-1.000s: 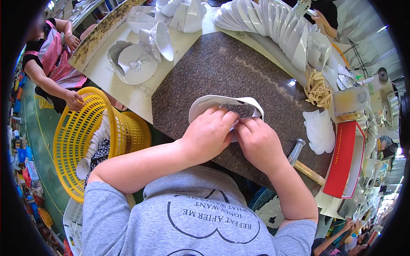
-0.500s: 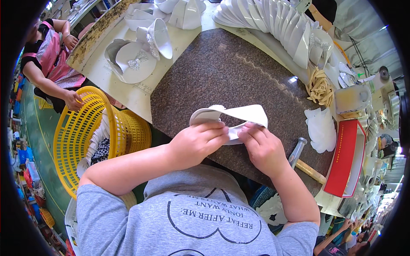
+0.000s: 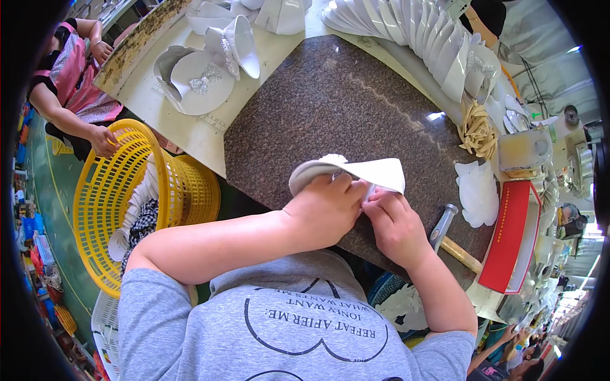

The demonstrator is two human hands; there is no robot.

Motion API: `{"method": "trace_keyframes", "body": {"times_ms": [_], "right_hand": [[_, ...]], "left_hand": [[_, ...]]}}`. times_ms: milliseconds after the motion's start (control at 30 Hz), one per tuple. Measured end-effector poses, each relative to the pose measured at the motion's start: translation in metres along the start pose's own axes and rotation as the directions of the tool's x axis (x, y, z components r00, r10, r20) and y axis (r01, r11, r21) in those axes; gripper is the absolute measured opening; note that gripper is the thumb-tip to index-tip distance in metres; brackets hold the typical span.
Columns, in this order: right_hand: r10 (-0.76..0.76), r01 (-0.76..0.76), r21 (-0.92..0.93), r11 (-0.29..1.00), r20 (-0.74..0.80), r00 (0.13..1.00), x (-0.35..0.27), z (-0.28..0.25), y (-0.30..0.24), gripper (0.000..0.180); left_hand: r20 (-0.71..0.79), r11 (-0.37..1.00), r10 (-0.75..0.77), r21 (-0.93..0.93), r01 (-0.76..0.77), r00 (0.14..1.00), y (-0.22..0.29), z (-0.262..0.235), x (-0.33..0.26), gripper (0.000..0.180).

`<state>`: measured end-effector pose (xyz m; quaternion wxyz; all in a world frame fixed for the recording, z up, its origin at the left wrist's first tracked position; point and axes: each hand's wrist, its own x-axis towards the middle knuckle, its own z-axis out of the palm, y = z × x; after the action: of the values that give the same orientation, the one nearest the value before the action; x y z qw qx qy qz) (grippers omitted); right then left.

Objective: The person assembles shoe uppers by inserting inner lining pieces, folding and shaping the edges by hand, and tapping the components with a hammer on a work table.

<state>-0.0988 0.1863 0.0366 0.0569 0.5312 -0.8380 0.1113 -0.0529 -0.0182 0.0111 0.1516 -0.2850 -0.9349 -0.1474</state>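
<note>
A white shoe upper [image 3: 379,170], bent into a curved band, is held low over the dark stone slab [image 3: 298,114]. My left hand [image 3: 330,209] is closed on its left and inner part, with the fingers tucked beneath the top edge. My right hand [image 3: 395,223] pinches its lower right part. The fingertips of both hands nearly meet under the band, and what lies between them is mostly hidden. A small pale ornament [image 3: 333,159] shows on the upper's top edge.
A hammer [image 3: 443,227] lies right of my hands, beside a red box [image 3: 505,238] and white cut pieces [image 3: 476,193]. Stacked white uppers [image 3: 406,32] line the far edge; others with bows [image 3: 206,79] stand far left. A person's hand [image 3: 103,141] touches the yellow basket [image 3: 86,209].
My left hand has moved right and under the upper, toward my right fingers. The upper has shifted slightly right, and its opening is now covered by my hand.
</note>
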Motion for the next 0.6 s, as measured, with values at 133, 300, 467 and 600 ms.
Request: {"method": "trace_keyframes", "body": {"times_ms": [133,300,467,600], "right_hand": [[0.057,-0.027,0.154,0.988,-0.197,0.979,-0.005,-0.017,-0.003,0.031],[0.544,-0.548,0.094,0.831,-0.343,0.766,0.034,-0.034,-0.016,0.033],[0.521,-0.521,0.067,0.851,-0.229,0.822,0.010,-0.017,0.022,0.029],[0.666,-0.616,0.284,0.735,-0.134,0.733,-0.011,-0.002,0.015,0.030]], "left_hand": [[0.043,0.999,0.001,0.049,-0.003,0.999,0.001,0.002,0.004,0.042],[0.227,0.988,-0.082,0.143,0.051,0.970,0.020,0.008,0.009,0.042],[0.194,0.916,0.173,0.329,-0.230,0.966,0.016,-0.003,0.011,0.040],[0.200,0.920,0.168,0.320,-0.227,0.965,0.019,-0.003,0.017,0.039]]}}
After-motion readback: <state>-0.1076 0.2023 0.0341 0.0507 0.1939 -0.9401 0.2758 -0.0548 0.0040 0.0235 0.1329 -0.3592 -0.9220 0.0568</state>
